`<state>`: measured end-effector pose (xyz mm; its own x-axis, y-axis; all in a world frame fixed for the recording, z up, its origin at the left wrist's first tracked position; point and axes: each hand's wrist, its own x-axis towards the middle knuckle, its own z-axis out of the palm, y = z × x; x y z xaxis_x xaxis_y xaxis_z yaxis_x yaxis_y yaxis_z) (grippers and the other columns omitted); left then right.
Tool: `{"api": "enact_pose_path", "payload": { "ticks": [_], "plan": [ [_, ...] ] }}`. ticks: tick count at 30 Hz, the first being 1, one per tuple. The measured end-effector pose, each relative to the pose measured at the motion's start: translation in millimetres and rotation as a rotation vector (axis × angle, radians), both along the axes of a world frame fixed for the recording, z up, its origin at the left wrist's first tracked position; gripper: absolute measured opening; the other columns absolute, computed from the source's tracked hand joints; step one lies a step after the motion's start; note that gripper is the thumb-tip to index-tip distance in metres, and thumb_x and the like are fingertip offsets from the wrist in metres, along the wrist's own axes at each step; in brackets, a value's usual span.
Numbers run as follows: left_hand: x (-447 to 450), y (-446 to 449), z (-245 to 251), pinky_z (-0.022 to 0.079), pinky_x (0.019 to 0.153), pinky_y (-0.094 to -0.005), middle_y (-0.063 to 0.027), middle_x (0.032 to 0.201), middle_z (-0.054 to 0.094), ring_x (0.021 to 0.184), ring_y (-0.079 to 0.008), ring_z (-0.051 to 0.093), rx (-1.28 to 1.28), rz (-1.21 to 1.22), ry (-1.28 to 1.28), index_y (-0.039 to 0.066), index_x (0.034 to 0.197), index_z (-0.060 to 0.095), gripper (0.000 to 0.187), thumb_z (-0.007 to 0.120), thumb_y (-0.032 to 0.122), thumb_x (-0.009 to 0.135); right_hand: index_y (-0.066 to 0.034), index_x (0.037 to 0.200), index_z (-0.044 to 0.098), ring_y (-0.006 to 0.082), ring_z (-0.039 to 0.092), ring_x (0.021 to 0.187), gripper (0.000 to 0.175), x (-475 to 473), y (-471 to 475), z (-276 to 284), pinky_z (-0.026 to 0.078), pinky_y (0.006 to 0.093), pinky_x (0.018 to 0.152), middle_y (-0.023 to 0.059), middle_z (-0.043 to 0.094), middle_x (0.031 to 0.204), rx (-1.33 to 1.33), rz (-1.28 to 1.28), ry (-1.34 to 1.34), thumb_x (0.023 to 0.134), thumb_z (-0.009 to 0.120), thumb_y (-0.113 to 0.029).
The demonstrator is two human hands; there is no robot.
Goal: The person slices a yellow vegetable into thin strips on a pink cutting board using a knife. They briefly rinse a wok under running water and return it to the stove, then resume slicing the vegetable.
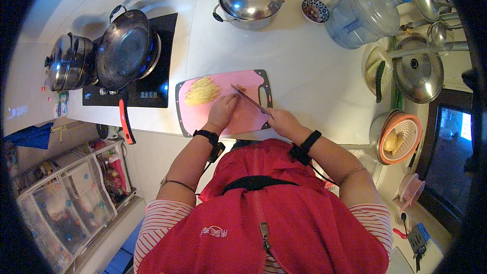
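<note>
A pink cutting board [243, 121] with dark corners lies on the counter in front of me. My right hand [283, 121] grips the handle of a kitchen knife [249, 99], its blade pointing up and left across the board. Beside the blade, my left hand [222, 110] rests with its fingers bent and the fingertips close to the steel. Whether anything is under those fingertips is hidden. Small brownish food bits [241, 88] lie just past the blade. A pile of pale yellow shreds [201, 90], looking like cut potato, covers the board's upper left.
At left, a wok [123, 51] with a red handle and a lidded pot [70, 62] stand on the black cooktop [159, 83]. Farther back are a steel pot [251, 0], a patterned bowl [315, 10] and a water jug [363, 15]. An orange-rimmed colander [414, 129] sits right.
</note>
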<state>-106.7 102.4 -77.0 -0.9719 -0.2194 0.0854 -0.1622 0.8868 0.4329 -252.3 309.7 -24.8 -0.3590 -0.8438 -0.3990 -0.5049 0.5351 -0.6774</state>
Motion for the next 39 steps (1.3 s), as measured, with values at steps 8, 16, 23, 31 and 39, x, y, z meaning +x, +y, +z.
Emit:
{"api": "enact_pose_path", "payload": {
  "ticks": [8,16,23,31,39],
  "plan": [
    [2,-2,-10,0.052,0.077,-0.0380,-0.0103,0.105,0.061,0.091,-0.0290,0.060,-0.068,-0.016,-0.056,0.006,0.110,0.059,0.032,0.052,0.005,0.079,-0.0036,0.105,0.055,0.0423,0.063,0.076,0.024,7,1,19,0.050,0.0527,0.067,0.0236,0.064,0.082,0.166,0.162,0.163,0.088,0.046,-0.017],
    [2,-3,-7,0.052,0.080,-0.0373,-0.0089,0.107,0.061,0.094,-0.0285,0.060,-0.082,-0.016,-0.034,0.006,0.109,0.059,0.031,0.052,0.006,0.079,-0.0040,0.100,0.057,0.0419,0.065,0.077,0.024,10,-1,-7,0.050,0.0531,0.066,0.0233,0.065,0.083,0.069,0.104,0.131,0.093,0.040,-0.020],
    [3,-3,-6,0.052,0.081,-0.0376,-0.0093,0.107,0.062,0.096,-0.0289,0.060,-0.028,-0.029,0.001,0.005,0.105,0.060,0.027,0.053,0.005,0.079,-0.0044,0.104,0.058,0.0423,0.064,0.078,0.025,3,-6,8,0.050,0.0530,0.068,0.0242,0.065,0.085,0.065,0.063,0.058,0.090,0.043,-0.019],
    [3,-1,-9,0.052,0.081,-0.0379,-0.0112,0.106,0.061,0.094,-0.0292,0.059,-0.053,-0.009,-0.062,0.004,0.107,0.059,0.031,0.054,0.005,0.076,-0.0027,0.101,0.058,0.0410,0.065,0.073,0.021,9,-4,21,0.052,0.0514,0.062,0.0222,0.066,0.080,0.131,0.146,0.142,0.089,0.046,-0.014],
    [3,-3,-6,0.051,0.080,-0.0375,-0.0109,0.107,0.061,0.096,-0.0290,0.060,-0.044,-0.018,-0.042,0.004,0.107,0.058,0.029,0.053,0.004,0.079,-0.0036,0.102,0.056,0.0438,0.062,0.078,0.023,7,-6,0,0.048,0.0547,0.070,0.0255,0.063,0.082,0.062,0.028,0.017,0.088,0.045,-0.018]
  ]
}}
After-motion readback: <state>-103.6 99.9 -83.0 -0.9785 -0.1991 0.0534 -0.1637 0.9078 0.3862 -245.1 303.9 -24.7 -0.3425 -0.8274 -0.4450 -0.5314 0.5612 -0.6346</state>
